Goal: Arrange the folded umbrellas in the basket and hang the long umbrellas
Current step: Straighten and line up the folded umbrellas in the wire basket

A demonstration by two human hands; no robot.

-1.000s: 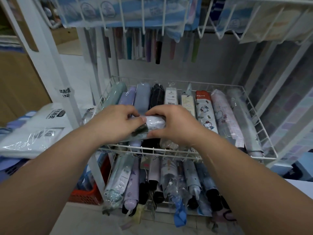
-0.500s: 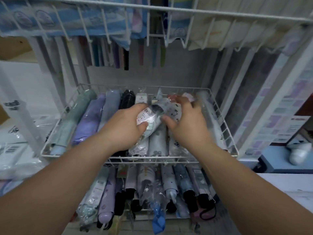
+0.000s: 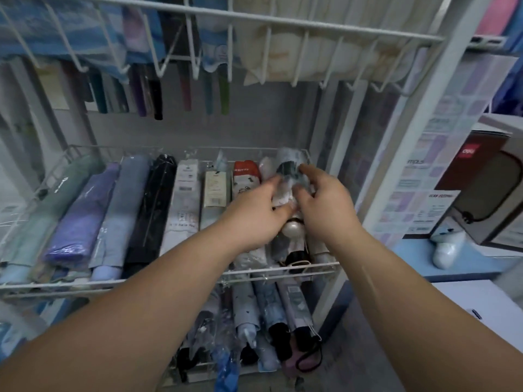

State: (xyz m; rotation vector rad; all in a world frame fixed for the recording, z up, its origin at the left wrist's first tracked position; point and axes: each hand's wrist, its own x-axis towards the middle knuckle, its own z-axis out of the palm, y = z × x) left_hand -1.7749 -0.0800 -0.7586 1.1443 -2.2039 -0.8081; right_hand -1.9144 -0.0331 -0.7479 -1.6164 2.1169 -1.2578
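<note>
- So, two hands on one thing: the left hand (image 3: pixel 252 216) and right hand (image 3: pixel 328 207) both have their fingers (image 3: pixel 270 185) curled on a plastic-wrapped umbrella (image 3: pixel 288 174). They hold it at the far right end of the wire basket (image 3: pixel 56 287), just above the ones already lying there.
- My guess on the why: it's held lengthwise, lined up with the others, so it can settle into that right-hand end, where room looks tight.
- The row of folded umbrellas (image 3: pixel 127 210) lies side by side, so each one shows. I count seven clear of the hands, with more hidden beneath them.
- Long umbrellas (image 3: pixel 158 103) hang tips-down from the top rack, too blurry to count.
- Umbrellas on the tier below (image 3: pixel 246 315) overlap, so no clean count there either.
</note>
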